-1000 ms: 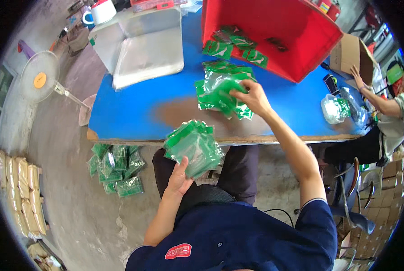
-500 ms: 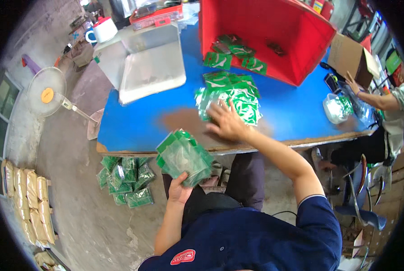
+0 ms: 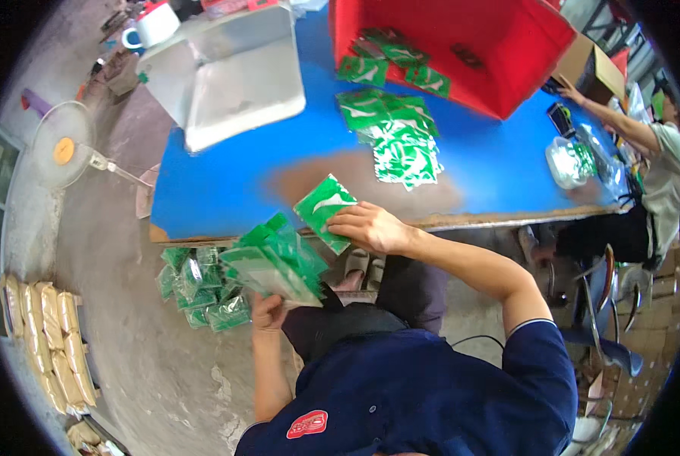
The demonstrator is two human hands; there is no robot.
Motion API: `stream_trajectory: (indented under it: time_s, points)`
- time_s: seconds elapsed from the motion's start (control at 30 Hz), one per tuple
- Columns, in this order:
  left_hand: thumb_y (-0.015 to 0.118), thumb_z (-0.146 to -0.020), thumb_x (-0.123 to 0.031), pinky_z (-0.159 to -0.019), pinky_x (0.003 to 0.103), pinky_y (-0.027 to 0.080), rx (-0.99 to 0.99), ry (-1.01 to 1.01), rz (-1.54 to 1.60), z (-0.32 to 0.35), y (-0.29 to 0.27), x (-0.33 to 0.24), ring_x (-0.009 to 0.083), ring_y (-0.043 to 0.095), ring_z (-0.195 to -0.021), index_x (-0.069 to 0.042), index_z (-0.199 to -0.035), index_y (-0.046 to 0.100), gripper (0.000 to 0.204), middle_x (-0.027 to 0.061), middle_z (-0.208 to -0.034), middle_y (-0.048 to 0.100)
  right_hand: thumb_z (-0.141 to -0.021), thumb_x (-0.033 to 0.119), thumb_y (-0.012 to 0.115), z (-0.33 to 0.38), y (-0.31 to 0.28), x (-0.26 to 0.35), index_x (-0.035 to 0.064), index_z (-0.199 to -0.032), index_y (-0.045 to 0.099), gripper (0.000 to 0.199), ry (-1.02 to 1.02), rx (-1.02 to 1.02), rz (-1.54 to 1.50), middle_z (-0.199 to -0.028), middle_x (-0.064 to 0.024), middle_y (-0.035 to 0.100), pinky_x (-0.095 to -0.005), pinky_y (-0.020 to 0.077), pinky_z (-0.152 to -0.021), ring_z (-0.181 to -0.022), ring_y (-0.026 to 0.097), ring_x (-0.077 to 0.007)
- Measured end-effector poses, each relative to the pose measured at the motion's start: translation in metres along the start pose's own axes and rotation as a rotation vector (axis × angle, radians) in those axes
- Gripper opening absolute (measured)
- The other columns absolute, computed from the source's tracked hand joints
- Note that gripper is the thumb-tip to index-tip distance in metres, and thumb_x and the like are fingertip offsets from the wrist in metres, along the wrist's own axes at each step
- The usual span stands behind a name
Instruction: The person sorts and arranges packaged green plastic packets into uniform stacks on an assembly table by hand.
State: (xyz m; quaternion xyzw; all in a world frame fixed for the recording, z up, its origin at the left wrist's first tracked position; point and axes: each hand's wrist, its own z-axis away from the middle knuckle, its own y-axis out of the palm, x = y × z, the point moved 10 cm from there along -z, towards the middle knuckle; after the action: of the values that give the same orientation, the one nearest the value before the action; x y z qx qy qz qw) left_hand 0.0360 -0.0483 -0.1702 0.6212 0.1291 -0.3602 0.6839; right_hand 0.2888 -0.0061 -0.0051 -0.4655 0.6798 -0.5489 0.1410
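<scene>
One square green packet (image 3: 321,208), white-streaked, is pinched by the right hand (image 3: 369,226) mid-frame; centre-left, the left hand (image 3: 268,313) pinches a fanned stack (image 3: 273,262).

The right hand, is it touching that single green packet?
Touching. The head view shows the right hand holding the single green packet, fingers over its lower right part.

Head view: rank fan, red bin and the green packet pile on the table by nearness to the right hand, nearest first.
1. Packet pile: on the table, ahead and slightly right of the right hand.
2. Red bin: farther back, beyond the pile.
3. Fan: far left, off the table.
</scene>
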Motion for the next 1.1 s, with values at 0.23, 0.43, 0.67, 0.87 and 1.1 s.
stream_trajectory:
  time_s: [0.23,0.43,0.67,0.87,1.1]
  points:
    - [0.093,-0.057,-0.007,-0.100,0.038,0.046,0.298,-0.075,-0.657,-0.023,0.116,-0.032,0.0208,0.059,-0.114,0.000,-0.136,0.051,0.090,0.0068,-0.123,0.063,-0.100,0.028,0.060,-0.020,-0.033,-0.005,-0.0020,-0.111,0.068,0.033,0.481,0.092,-0.931,-0.089,-0.0153,0.071,-0.0396,0.0500,-0.076,-0.080,0.064,-0.0238]
    - [0.084,-0.070,-0.014,-0.103,0.045,0.047,0.297,-0.204,-0.268,-0.024,0.111,0.030,0.0301,0.059,-0.120,0.000,-0.141,0.046,0.082,0.0131,-0.130,0.061,-0.094,0.055,0.061,0.048,-0.113,-0.095,-0.0012,-0.131,0.056,0.068,0.650,-0.239,0.250,-0.116,-0.0260,0.066,-0.0430,0.0480,-0.099,-0.116,0.062,-0.0366]
    - [0.075,-0.083,-0.016,-0.110,0.056,0.041,0.116,-0.237,0.319,-0.008,0.070,0.054,0.0368,0.055,-0.126,-0.001,-0.139,0.051,0.063,0.0140,-0.139,0.058,-0.082,0.061,0.071,0.107,-0.123,-0.164,-0.0064,-0.118,0.058,0.077,1.253,-0.103,0.299,-0.102,-0.0277,0.069,-0.0495,0.0556,-0.081,-0.095,0.070,-0.0385]
    - [0.071,-0.084,-0.013,-0.114,0.053,0.037,-0.024,-0.212,0.196,-0.011,0.086,0.055,0.0347,0.052,-0.130,-0.002,-0.143,0.045,0.065,0.0146,-0.140,0.055,-0.062,0.060,0.086,0.132,-0.098,-0.193,-0.0063,-0.107,0.060,0.084,1.226,-0.240,0.222,-0.098,-0.0256,0.070,-0.0452,0.0556,-0.080,-0.092,0.070,-0.0392]
    - [0.071,-0.083,-0.011,-0.113,0.050,0.040,-0.005,-0.205,0.200,-0.008,0.097,0.048,0.0322,0.052,-0.130,0.000,-0.142,0.046,0.064,0.0133,-0.138,0.056,-0.082,0.023,0.079,0.097,-0.126,-0.194,0.0009,-0.084,0.059,0.030,1.087,-0.279,-0.131,-0.074,-0.0033,0.062,-0.0344,0.0470,-0.061,-0.069,0.057,-0.0119]
